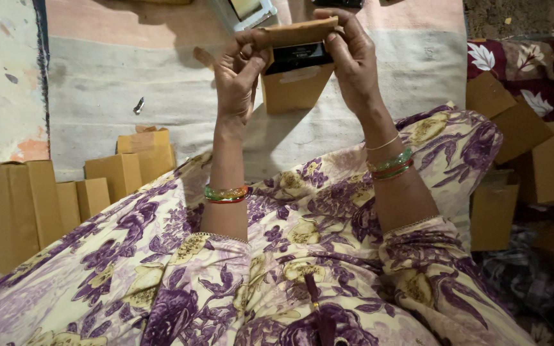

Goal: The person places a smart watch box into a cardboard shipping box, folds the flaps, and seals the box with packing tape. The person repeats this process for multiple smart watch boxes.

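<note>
A pale cloth floor covering (129, 83) spreads ahead, brown cardboard boxes (91, 186) standing at left and flattened cardboard pieces (533, 154) lying on patterned fabric at right. Above the lap, the left hand (238, 74) and right hand (352, 61) both grip a small open cardboard box (296, 90) with a dark item (297, 56) inside.

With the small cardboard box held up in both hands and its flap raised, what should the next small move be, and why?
Probably press the black item fully down, then fold the top flap shut. It sits at the open mouth of the small cardboard box, and the left hand and right hand already pinch the flap's ends.
</note>
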